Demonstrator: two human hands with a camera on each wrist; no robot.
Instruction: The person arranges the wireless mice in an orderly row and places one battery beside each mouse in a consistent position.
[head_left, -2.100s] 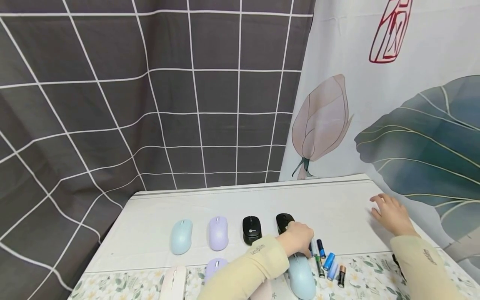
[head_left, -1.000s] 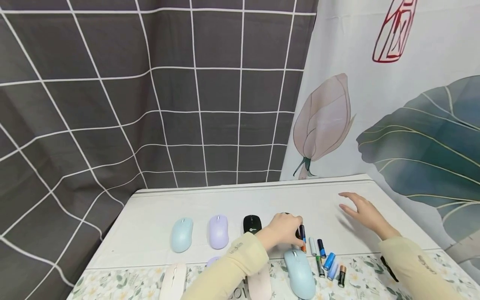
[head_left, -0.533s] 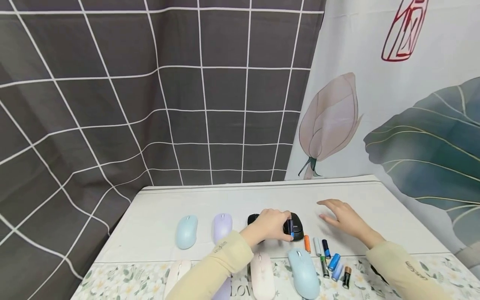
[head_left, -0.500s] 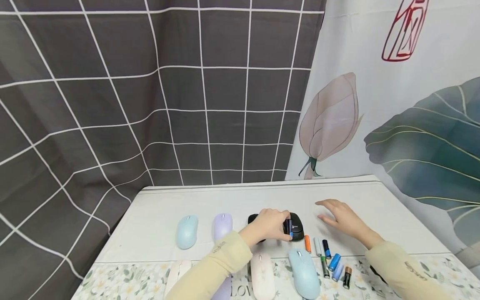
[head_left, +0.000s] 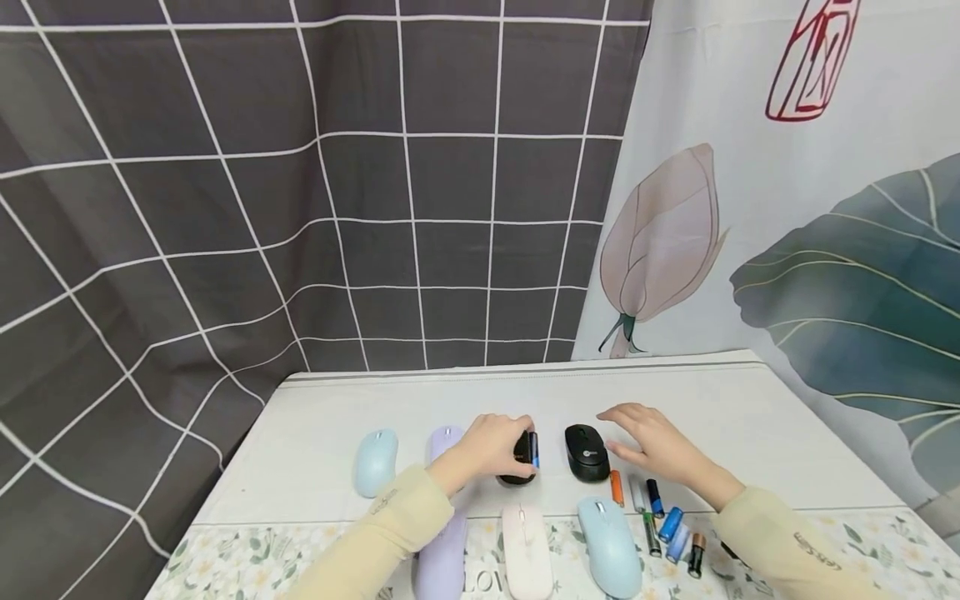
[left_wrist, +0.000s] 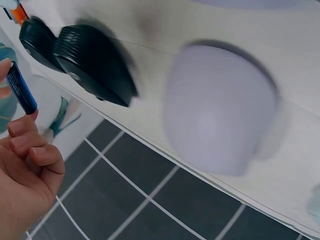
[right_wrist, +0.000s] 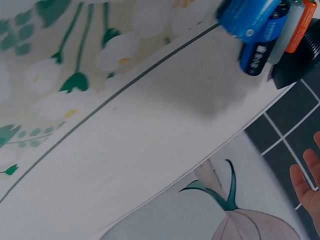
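My left hand (head_left: 489,446) pinches a dark blue battery (left_wrist: 21,89) between thumb and fingertip, holding it over a black mouse (head_left: 517,477) that the hand partly covers in the head view. To its right lies a second black mouse (head_left: 587,454). My right hand (head_left: 660,446) hovers beside that mouse, fingers extended and holding nothing; its fingertips show at the edge of the right wrist view. Below it, several loose batteries lie grouped, among them an orange one (head_left: 617,488), a blue one (head_left: 671,523) and a black-and-copper one (head_left: 697,555).
On the left of the white table (head_left: 315,417) lie a light blue mouse (head_left: 377,463) and a purple mouse (head_left: 446,438). Nearer the front edge are another purple mouse (head_left: 442,560), a pale pink mouse (head_left: 527,552) and a light blue mouse (head_left: 610,546). A grid curtain (head_left: 442,183) hangs behind.
My left hand lifted the dark blue battery from beside the right black mouse and carried it left over the other black mouse. My right hand moved left, towards the right black mouse.
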